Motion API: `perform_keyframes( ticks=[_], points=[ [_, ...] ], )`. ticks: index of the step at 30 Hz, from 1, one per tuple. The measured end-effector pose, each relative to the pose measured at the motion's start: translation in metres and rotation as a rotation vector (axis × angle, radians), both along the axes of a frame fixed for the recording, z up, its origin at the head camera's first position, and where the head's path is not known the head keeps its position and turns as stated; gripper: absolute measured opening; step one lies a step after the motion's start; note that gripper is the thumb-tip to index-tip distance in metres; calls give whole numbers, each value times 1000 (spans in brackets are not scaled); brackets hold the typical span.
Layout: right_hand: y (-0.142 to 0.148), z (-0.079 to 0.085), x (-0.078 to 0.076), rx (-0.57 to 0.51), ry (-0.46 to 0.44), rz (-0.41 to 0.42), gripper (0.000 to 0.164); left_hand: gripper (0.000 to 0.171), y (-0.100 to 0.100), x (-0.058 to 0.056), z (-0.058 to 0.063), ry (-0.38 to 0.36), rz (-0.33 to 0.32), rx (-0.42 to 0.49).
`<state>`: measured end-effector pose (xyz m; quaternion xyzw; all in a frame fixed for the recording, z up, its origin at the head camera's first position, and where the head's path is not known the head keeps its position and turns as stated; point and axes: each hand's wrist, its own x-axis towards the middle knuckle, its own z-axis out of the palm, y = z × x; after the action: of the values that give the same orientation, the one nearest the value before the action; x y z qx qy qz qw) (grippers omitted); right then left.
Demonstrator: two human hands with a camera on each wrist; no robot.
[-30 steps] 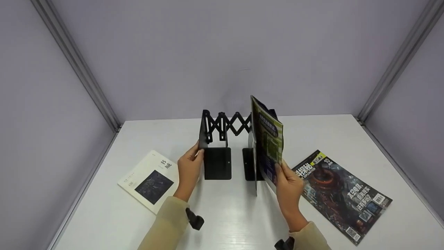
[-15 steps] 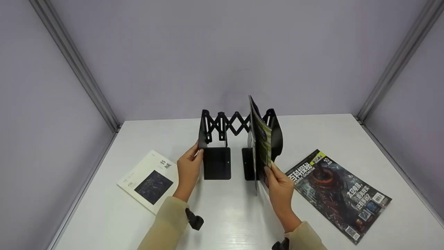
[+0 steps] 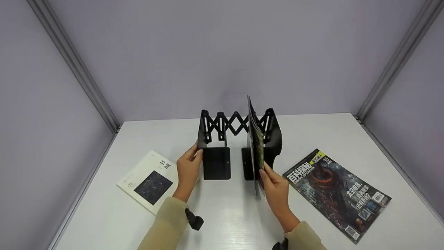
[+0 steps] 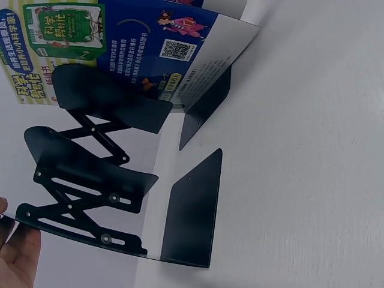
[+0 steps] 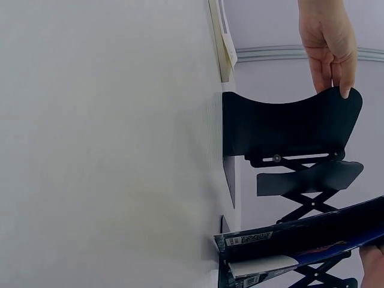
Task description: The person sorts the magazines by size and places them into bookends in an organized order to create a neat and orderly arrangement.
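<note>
A black expandable book rack (image 3: pixel 216 163) with scissor links stands on the table. My left hand (image 3: pixel 188 170) grips the rack's left end plate (image 5: pixel 288 123) between thumb and fingers. In the rack's right part a magazine (image 3: pixel 259 149) stands upright, nearly edge-on. My right hand (image 3: pixel 277 189) pinches its near edge. The left wrist view shows a blue and yellow-green magazine cover (image 4: pixel 132 48) beyond the dividers. Two barcoded layers (image 5: pixel 249 239) spread apart in the right wrist view; whether they are two magazines or one is unclear. Few of the right fingers (image 5: pixel 373 264) show there.
A white book (image 3: pixel 145 184) with a dark square picture lies flat left of the rack. To the right lies a dark magazine (image 3: pixel 340 194) with a red machine on its cover. Pale walls enclose the white table (image 3: pixel 222 222) at the back and sides.
My right hand has moved left with the magazine, whose cover has turned from partly facing the camera to nearly edge-on. More of the rack's right end shows. My left hand has stayed in place.
</note>
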<state>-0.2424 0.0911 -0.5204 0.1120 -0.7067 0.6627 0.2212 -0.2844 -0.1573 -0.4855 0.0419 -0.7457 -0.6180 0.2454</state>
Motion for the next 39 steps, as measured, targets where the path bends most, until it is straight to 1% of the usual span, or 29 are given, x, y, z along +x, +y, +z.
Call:
perform_keyframes(
  ticks=[12, 16, 23, 28, 34, 35, 36, 39],
  points=[
    [-2, -3, -3, 71, -6, 20, 37, 35, 0, -1, -2, 14, -22, 39],
    [-1, -4, -3, 97, 15, 27, 39, 35, -1, -2, -2, 6, -24, 50],
    [-2, -4, -4, 108, 64, 46, 41, 36, 0, -4, -3, -16, -8, 30],
    [-3, -5, -5, 122, 88, 34, 41, 36, 0, -3, -3, -17, -10, 33],
    [-3, -6, -6, 103, 106, 46, 41, 36, 0, 0, 0, -10, -24, 44],
    [-3, -6, -6, 100, 109, 49, 41, 36, 1, 3, 4, -14, -24, 47],
    [-3, -6, -6, 102, 113, 47, 41, 36, 1, 3, 4, -10, -23, 45],
    [-1, -6, -5, 112, 101, 43, 41, 35, 1, 4, 4, -1, -22, 46]
  ],
)
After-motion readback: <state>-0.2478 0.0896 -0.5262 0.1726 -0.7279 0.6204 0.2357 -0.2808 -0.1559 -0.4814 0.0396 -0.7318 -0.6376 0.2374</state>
